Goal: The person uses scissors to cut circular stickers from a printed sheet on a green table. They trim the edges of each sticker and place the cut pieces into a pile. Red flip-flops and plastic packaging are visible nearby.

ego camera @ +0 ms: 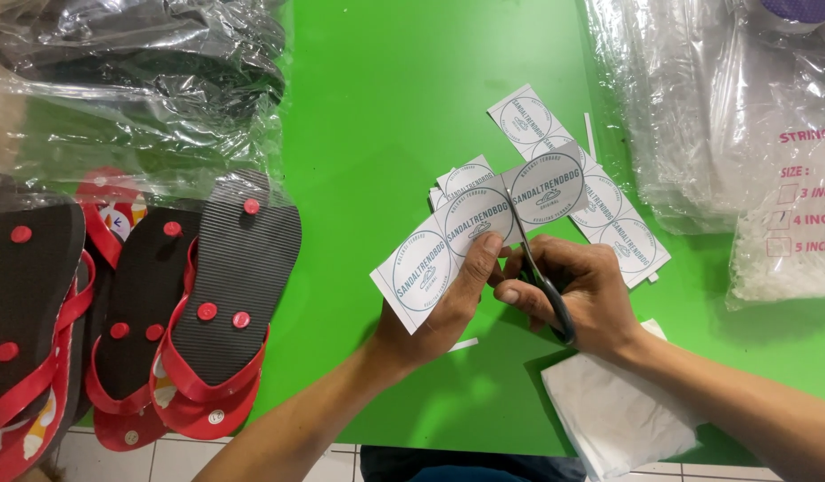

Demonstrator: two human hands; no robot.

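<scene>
My left hand [448,299] holds a white paper strip [484,223] printed with round blue-grey labels, thumb pressed on its middle. My right hand [577,295] grips a pair of dark-handled scissors [539,277], whose blades cut up into the strip between two of the circles. Another strip of the same round labels [600,201] lies flat on the green table [385,107] just behind my hands, with a few more cut pieces under the held strip.
Several red-strapped flip-flops [207,303] lie sole-up at the left, over the table edge. Clear plastic bags [136,80] are heaped at the back left and more bags [733,116] at the right. A folded white tissue [617,415] lies at the near edge.
</scene>
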